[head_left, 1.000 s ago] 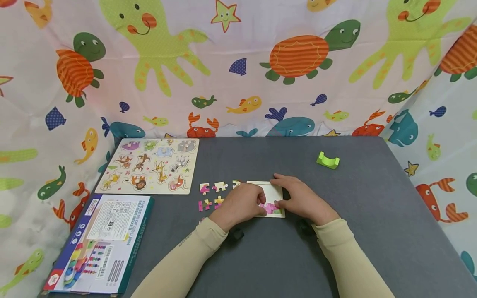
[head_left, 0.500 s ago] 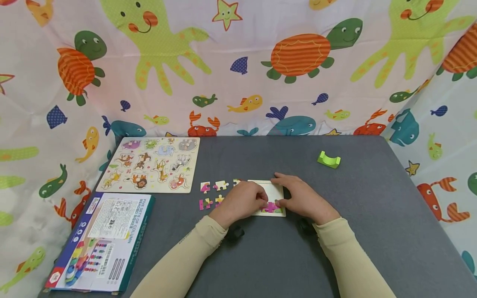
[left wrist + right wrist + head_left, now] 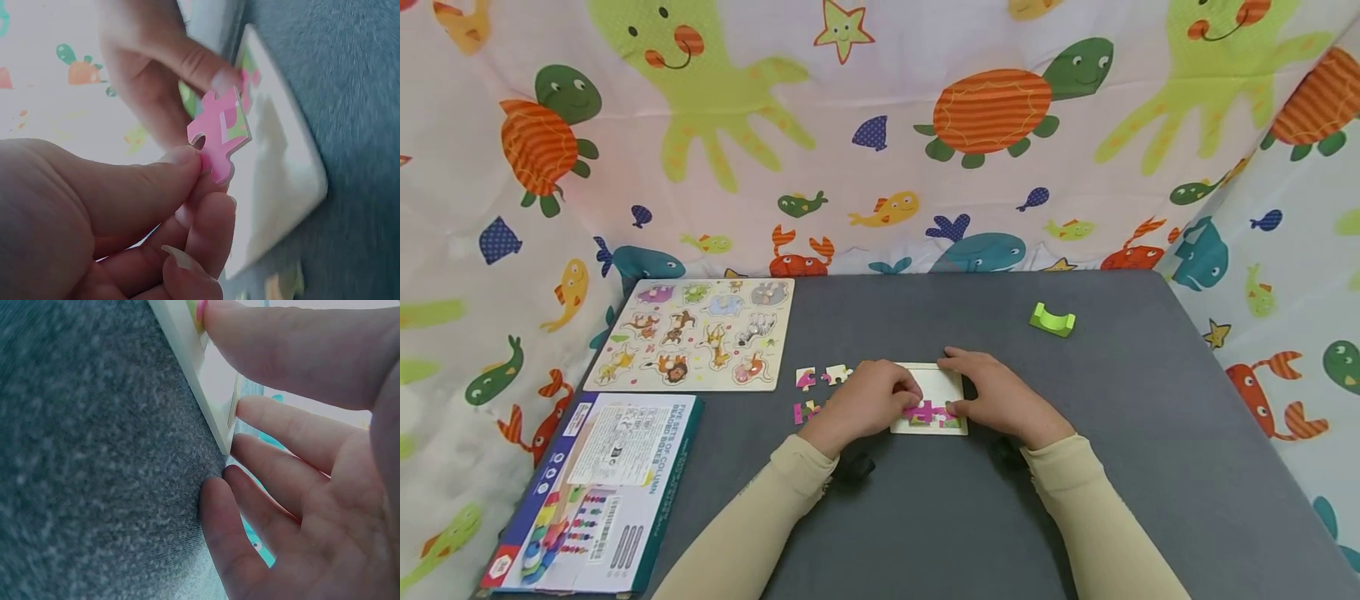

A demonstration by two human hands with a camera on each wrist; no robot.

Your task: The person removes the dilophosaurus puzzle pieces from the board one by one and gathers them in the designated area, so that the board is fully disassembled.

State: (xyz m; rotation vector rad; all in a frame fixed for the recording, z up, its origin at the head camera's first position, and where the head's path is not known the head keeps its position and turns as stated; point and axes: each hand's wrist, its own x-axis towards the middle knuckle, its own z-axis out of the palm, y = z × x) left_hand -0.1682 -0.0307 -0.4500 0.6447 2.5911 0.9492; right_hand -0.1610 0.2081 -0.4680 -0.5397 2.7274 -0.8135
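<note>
My left hand [image 3: 867, 402] pinches a pink jigsaw piece [image 3: 215, 131] with a green corner between thumb and fingertips, over the left side of a small white puzzle tray [image 3: 934, 383]. Along the near side of that tray lie pink and green jigsaw pieces [image 3: 934, 415]. My right hand [image 3: 1003, 398] is at the tray's right side, its thumb [image 3: 275, 350] on a piece and its other fingers spread by the outer edge. Left of the tray are loose jigsaw pieces [image 3: 806, 379], some hidden behind the left hand.
A wooden animal puzzle board [image 3: 692, 335] lies at the back left, with a boxed toy [image 3: 595, 492] in front of it. A light green curved block [image 3: 1052, 320] sits at the back right of the grey table [image 3: 1120, 392]. Behind hangs a sea-animal curtain [image 3: 835, 92].
My left hand has shifted a little left, showing more of the pieces in the tray and covering more loose ones. The right hand stays at the tray's right side. The head view has moved slightly.
</note>
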